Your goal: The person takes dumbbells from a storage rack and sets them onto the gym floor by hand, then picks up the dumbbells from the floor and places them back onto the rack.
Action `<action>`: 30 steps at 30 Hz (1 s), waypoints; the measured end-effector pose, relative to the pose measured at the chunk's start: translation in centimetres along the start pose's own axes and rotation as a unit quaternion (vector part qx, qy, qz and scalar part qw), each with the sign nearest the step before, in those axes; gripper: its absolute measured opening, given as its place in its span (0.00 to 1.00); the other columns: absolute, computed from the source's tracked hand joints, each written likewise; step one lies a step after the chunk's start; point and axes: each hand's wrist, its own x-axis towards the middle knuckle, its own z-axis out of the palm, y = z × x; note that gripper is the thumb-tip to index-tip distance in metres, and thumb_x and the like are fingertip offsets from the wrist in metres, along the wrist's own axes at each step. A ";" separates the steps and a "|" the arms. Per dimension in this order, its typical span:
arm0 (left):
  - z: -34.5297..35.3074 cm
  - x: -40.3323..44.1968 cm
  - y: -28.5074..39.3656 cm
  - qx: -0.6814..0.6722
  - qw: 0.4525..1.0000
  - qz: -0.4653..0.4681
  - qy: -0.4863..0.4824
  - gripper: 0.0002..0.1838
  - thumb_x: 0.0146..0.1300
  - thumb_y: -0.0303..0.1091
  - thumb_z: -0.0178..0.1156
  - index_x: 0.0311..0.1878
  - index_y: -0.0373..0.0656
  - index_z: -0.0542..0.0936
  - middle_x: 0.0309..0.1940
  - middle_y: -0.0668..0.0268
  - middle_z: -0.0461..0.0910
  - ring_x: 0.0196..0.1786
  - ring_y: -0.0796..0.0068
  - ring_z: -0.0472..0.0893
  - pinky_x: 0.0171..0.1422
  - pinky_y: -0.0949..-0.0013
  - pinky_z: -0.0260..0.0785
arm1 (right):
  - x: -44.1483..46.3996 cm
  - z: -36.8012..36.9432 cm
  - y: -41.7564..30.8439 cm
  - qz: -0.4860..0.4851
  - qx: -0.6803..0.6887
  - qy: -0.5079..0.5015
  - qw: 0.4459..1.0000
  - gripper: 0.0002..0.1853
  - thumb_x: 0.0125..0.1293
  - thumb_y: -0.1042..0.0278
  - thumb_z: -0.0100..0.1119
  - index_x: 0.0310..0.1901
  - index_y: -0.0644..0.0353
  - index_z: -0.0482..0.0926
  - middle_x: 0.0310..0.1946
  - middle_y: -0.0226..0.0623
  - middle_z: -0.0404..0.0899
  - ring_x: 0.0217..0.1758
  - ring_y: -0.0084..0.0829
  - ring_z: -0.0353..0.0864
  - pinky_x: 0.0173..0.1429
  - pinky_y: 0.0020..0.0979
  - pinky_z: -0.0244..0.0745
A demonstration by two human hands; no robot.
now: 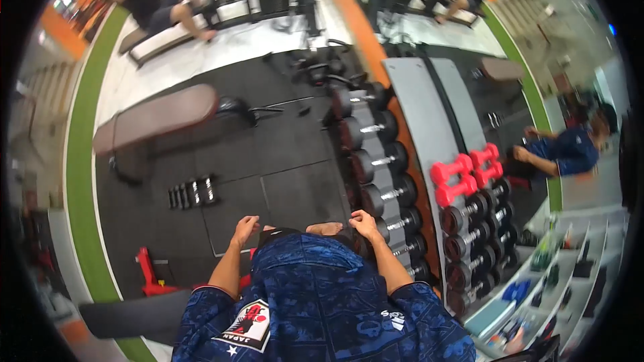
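Observation:
My left hand (246, 228) hovers over my lap on the left, its fingers loosely bent and apart, with nothing in it. To the right, my right hand (364, 224) is similarly relaxed and holds nothing. It is nearest to a row of black dumbbells (388, 194) with silver handles on a rack; whether it touches one I cannot tell. Between the hands a bare foot (325, 228) shows beyond my dark shorts. Several small dumbbells (193, 192) lie side by side on the black mat, ahead and left of my left hand.
A brown padded bench (157, 117) stands ahead on the left. A red metal frame (149, 271) is beside me at left. Beyond the rack, a mirror reflects pink dumbbells (451, 179) and a seated person (560, 153). Another person (151, 10) sits on a far bench.

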 end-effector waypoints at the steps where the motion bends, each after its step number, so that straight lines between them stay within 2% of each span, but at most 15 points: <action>1: -1.3 -0.6 -1.5 -0.019 1.000 -0.006 0.010 0.23 0.62 0.53 0.56 0.50 0.43 0.77 0.36 0.66 0.80 0.37 0.76 0.76 0.41 0.69 0.69 | 0.4 1.0 -1.3 -0.003 -0.023 -0.019 1.000 0.17 0.56 0.66 0.66 0.46 0.61 0.78 0.33 0.38 0.85 0.34 0.26 0.83 0.43 0.28 0.77; 6: -6.9 -2.9 -9.6 -0.139 0.983 -0.087 0.088 0.23 0.60 0.53 0.59 0.49 0.45 0.77 0.36 0.67 0.79 0.37 0.76 0.76 0.40 0.68 0.67 | 1.7 6.6 -8.3 -0.051 -0.053 -0.085 0.994 0.16 0.56 0.67 0.65 0.46 0.61 0.78 0.32 0.39 0.84 0.34 0.25 0.83 0.42 0.28 0.76; 8: -8.7 -4.5 -11.6 -0.174 0.975 -0.087 0.109 0.24 0.60 0.55 0.59 0.50 0.46 0.76 0.36 0.67 0.78 0.38 0.75 0.76 0.42 0.67 0.68 | 1.4 8.7 -12.5 -0.027 -0.065 -0.129 0.989 0.18 0.56 0.64 0.64 0.48 0.61 0.78 0.35 0.40 0.84 0.41 0.33 0.84 0.47 0.33 0.77; 9: -9.4 -5.0 -12.2 -0.191 0.970 -0.086 0.121 0.24 0.60 0.55 0.59 0.51 0.46 0.76 0.36 0.67 0.78 0.38 0.75 0.76 0.43 0.67 0.69 | 1.8 10.2 -13.4 -0.029 -0.067 -0.144 0.987 0.18 0.56 0.64 0.64 0.48 0.61 0.78 0.36 0.40 0.84 0.41 0.32 0.84 0.48 0.32 0.77; 12: -11.7 -6.3 -14.3 -0.249 0.956 -0.060 0.146 0.25 0.61 0.54 0.59 0.52 0.46 0.76 0.39 0.65 0.80 0.40 0.74 0.77 0.45 0.66 0.69 | 2.8 14.7 -16.0 -0.127 -0.137 -0.165 0.968 0.16 0.58 0.65 0.62 0.46 0.62 0.78 0.36 0.41 0.84 0.36 0.28 0.84 0.44 0.29 0.77; 16: -14.1 -8.1 -15.0 -0.350 0.924 -0.011 0.150 0.24 0.63 0.51 0.59 0.55 0.45 0.74 0.44 0.63 0.81 0.44 0.73 0.79 0.46 0.68 0.70 | 4.0 20.4 -19.7 -0.188 -0.171 -0.223 0.941 0.16 0.58 0.66 0.62 0.47 0.63 0.78 0.33 0.39 0.84 0.37 0.27 0.83 0.44 0.29 0.77; 22: -16.7 -7.9 -15.2 -0.421 0.888 0.004 0.188 0.24 0.63 0.48 0.60 0.57 0.44 0.73 0.44 0.63 0.80 0.45 0.73 0.80 0.47 0.69 0.72 | 4.8 26.9 -27.4 -0.191 -0.181 -0.306 0.915 0.17 0.58 0.66 0.63 0.48 0.62 0.77 0.36 0.40 0.83 0.38 0.28 0.83 0.46 0.30 0.76; 27: -22.0 -6.0 -12.8 -0.369 0.900 0.006 0.233 0.33 0.60 0.48 0.63 0.63 0.41 0.67 0.48 0.62 0.78 0.49 0.73 0.78 0.49 0.68 0.70 | 7.9 32.9 -33.9 -0.208 -0.199 -0.358 0.888 0.17 0.57 0.65 0.64 0.48 0.61 0.77 0.37 0.40 0.84 0.40 0.29 0.83 0.46 0.31 0.77; 30: -25.4 -5.0 -10.7 -0.372 0.888 0.005 0.270 0.33 0.59 0.48 0.63 0.64 0.41 0.67 0.50 0.61 0.78 0.50 0.73 0.77 0.50 0.67 0.70 | 11.1 37.4 -36.6 -0.227 -0.218 -0.379 0.870 0.17 0.56 0.65 0.64 0.48 0.60 0.77 0.37 0.41 0.84 0.41 0.29 0.83 0.47 0.31 0.77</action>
